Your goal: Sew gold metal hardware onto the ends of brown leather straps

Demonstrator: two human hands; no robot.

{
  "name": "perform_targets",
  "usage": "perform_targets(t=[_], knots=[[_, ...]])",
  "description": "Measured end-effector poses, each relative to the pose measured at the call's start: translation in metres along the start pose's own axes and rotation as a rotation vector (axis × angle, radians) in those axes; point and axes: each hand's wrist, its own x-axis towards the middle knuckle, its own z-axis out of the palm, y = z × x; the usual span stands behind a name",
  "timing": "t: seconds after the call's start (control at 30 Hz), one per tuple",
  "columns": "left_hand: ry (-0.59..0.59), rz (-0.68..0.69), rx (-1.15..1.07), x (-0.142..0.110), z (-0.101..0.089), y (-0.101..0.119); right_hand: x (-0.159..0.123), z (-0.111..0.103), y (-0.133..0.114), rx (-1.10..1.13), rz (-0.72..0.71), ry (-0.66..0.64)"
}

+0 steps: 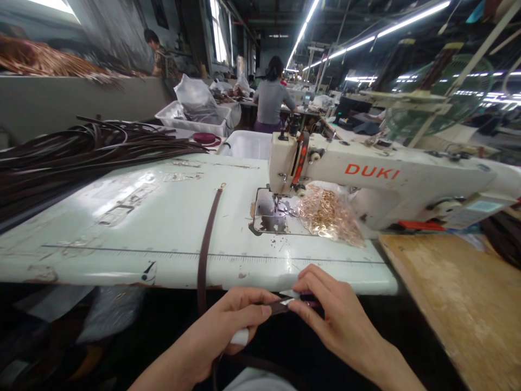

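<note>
The left hand (240,320) grips a dark strap (279,307) below the sewing machine (366,168).

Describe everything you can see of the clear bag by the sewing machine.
The bag looks like thin, crinkled clear plastic, full of small shiny gold-coloured metal pieces, too small to identify. It lies slumped on the pale table, right of the needle, by the sewing machine. Neither hand touches it. I can't make out its opening.

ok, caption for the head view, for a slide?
Left hand grips a dark strip, right hand at its end, before a DUKI sewing machine and a bag of gold-coloured metal parts.
</note>
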Motion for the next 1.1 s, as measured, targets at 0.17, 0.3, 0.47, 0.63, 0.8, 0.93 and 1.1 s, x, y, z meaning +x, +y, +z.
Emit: perform_targets(t=[0.17,0.3,0.47,0.63,0.8,0.93,1.1], knots=[[0.022,0.004,0.007,-0.001,0.0,-0.001,0.002,-0.003,-0.001,-0.06,-0.063,-0.086],[0.026,0.02,0.042,-0.002,-0.001,-0.001,0.005,-0.001,-0.001,-0.082,-0.1,-0.114],[0.029,0.005,0.045,-0.003,-0.001,0.001,0.007,0.007,-0.002,0.005,-0.108,-0.055],[0.056,0.015,-0.004,-0.006,0.0,0.004,0.004,0.004,-0.001,0.155,0.077,0.089],[-0.006,0.041,-0.057,-0.006,0.0,0.005,0.005,0.003,0.005,0.291,0.194,0.075],[-0.001,0.091,-0.064,-0.002,0.004,-0.001,0.01,0.015,0.009,0.736,0.303,-0.078],[0.055,0.192,0.015,-0.003,0.007,-0.006,0.017,0.027,0.002,0.974,0.37,0.114]])
